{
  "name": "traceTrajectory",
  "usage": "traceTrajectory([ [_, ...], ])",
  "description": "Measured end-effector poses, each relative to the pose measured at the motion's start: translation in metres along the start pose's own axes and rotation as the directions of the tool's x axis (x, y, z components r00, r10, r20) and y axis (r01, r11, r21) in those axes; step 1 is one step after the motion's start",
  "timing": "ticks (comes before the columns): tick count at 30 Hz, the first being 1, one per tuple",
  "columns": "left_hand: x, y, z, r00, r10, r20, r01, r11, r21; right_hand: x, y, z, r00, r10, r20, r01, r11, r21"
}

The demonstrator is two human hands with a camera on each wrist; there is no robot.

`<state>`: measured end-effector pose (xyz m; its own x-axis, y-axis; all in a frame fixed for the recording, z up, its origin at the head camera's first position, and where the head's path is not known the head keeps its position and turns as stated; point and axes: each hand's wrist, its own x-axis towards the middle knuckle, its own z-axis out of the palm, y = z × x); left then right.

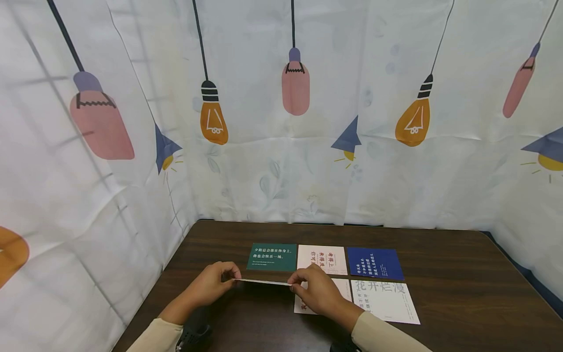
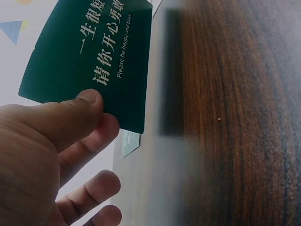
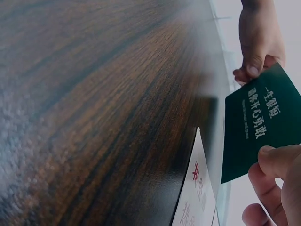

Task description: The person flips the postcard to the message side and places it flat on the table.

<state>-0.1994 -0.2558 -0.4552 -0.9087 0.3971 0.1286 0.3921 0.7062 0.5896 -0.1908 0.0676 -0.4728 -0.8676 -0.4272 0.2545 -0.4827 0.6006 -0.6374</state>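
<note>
A dark green card (image 2: 127,89) with white lettering is held above the table between both hands, seen nearly edge-on in the head view. My left hand (image 1: 212,284) pinches its left end between thumb and forefinger. At the other end, my right hand (image 1: 320,292) pinches it the same way. Behind the held card lies another green card (image 1: 271,257). The right hand partly covers a white card with red print (image 1: 323,256) and a second white card (image 1: 343,288) in the nearer row.
A blue card (image 1: 375,263) lies at the right end of the back row, with a white card with grey lettering (image 1: 387,304) nearer the front. They rest on a dark wooden table (image 1: 475,293). A white curtain printed with lamps (image 1: 264,186) hangs behind it.
</note>
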Motion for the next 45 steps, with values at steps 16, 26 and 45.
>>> traceTrajectory([
  [16,-0.0030,-0.0047,-0.0006,0.999,-0.017,0.030,0.018,1.000,-0.020,-0.0012,0.0012,0.0006,0.999,0.004,0.033,-0.004,1.000,0.010],
  [26,-0.0049,-0.0029,-0.0003,0.996,-0.075,0.041,0.076,0.997,-0.020,-0.0020,0.0008,0.0018,0.999,0.025,0.046,-0.026,1.000,0.018],
  [45,-0.0056,-0.0067,0.0073,0.998,-0.060,0.017,0.060,0.998,-0.009,-0.0005,0.0015,0.0093,0.995,0.082,0.053,-0.082,0.997,0.006],
])
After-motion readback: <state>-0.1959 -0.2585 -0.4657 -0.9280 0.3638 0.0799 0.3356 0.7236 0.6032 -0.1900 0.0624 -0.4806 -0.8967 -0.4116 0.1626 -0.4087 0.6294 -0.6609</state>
